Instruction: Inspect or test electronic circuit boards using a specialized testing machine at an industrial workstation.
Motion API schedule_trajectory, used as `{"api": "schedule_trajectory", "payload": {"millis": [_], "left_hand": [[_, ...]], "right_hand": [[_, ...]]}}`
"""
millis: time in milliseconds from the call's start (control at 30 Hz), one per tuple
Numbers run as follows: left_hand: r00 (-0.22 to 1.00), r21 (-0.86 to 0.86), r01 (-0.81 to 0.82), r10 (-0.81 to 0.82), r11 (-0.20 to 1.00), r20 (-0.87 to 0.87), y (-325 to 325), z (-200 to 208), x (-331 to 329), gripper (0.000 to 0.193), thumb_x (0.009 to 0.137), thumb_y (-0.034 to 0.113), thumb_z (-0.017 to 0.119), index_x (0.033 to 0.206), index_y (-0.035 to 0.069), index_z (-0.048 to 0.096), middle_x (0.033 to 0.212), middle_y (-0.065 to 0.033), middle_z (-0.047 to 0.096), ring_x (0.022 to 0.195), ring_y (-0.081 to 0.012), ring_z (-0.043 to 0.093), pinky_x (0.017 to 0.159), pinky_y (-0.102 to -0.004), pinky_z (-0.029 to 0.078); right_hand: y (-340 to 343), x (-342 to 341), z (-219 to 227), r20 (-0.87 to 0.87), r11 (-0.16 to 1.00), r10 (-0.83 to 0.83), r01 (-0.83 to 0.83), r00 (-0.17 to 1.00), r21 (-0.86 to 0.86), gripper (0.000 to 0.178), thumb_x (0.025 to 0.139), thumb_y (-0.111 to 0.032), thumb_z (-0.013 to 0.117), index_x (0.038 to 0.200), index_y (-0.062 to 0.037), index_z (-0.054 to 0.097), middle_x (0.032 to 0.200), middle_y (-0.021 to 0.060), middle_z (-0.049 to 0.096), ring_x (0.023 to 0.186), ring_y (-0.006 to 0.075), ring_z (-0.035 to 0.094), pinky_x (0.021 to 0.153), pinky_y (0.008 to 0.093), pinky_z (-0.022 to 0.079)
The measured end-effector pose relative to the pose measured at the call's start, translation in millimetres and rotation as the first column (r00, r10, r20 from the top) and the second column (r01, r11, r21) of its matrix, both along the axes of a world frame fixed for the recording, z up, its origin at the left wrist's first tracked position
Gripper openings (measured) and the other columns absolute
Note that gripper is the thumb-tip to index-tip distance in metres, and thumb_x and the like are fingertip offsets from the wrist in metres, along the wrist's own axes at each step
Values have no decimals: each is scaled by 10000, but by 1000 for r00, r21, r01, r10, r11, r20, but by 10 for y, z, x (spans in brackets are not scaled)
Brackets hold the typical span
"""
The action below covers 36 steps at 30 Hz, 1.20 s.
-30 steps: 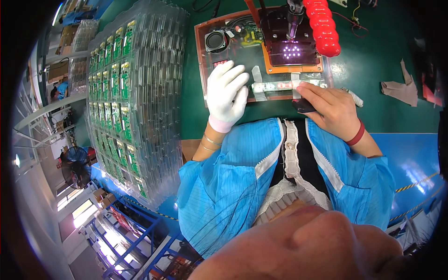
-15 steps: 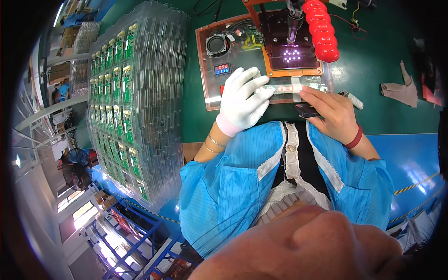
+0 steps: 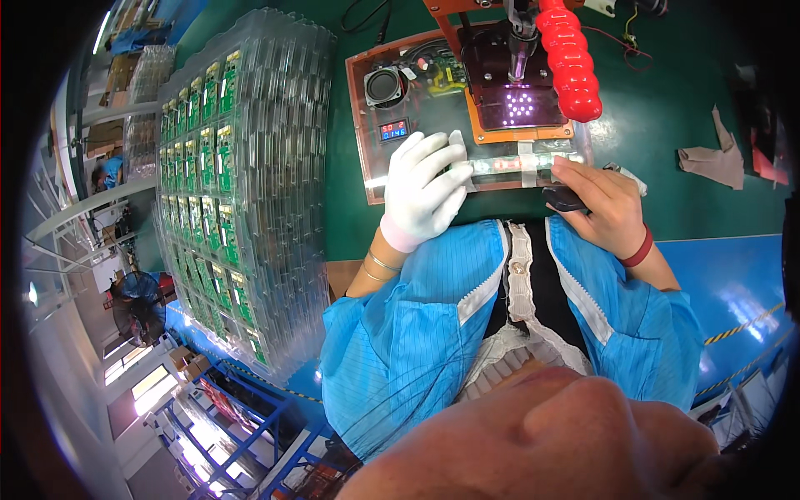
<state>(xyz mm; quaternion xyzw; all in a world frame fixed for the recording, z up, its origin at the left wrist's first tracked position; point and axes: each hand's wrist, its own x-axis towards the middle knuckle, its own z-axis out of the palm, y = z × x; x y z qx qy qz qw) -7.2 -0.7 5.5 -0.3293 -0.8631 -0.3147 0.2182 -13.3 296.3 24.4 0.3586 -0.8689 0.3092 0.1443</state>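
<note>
In the head view, a clear, narrow strip with reddish and pale patches lies along the near edge of a shallow see-through box with orange-brown edges, a band of whitish tape crossing it. The white-gloved left hand is by its left end, fingers loosely parted with nothing seen between them; whether it touches the strip I cannot tell. The bare right hand has its fingertips at the strip's right end, and a small black, smooth object sits by its thumb; whether it is gripped is hidden. My judgement: a sideways drag by either hand could lift the tape and skew the strip, the black object could catch the box's edge, and a careless reach forward could knock the glossy red, bulbous handle above.
</note>
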Motion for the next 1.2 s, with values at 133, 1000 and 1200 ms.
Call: {"api": "schedule_trajectory", "payload": {"millis": [133, 1000, 1200], "left_hand": [[1000, -4, -19, 19, 1000, 19, -46, 14, 19, 223, 751, 96, 695, 969, 53, 692, 1127, -104, 683, 1030, -316, 628, 933, -470, 471], [999, 49, -10, 12, 999, -31, 8, -15, 6, 196, 728, 47, 691, 916, -9, 693, 1031, -164, 709, 909, -355, 644, 821, -463, 522], [1000, 49, -6, 6, 999, -17, 8, -9, 1, 203, 718, 46, 689, 914, -8, 694, 1035, -163, 711, 915, -356, 648, 828, -465, 524]], "right_hand": [[-28, 18, 59, 26, 997, 4, -6, 1000, 74, 476, 760, -175, 815, 1201, -47, 690, 1193, 84, 738, 770, 202, 722, 661, 283, 554], [-100, 26, 274, 151, 992, -24, 4, 988, 129, 591, 788, -289, 822, 1296, -53, 633, 1104, 120, 750, 682, 213, 703, 603, 303, 543], [-108, 21, 262, 154, 992, -29, 10, 988, 123, 589, 786, -288, 825, 1291, -50, 638, 1100, 121, 753, 688, 215, 707, 604, 304, 545]]}}
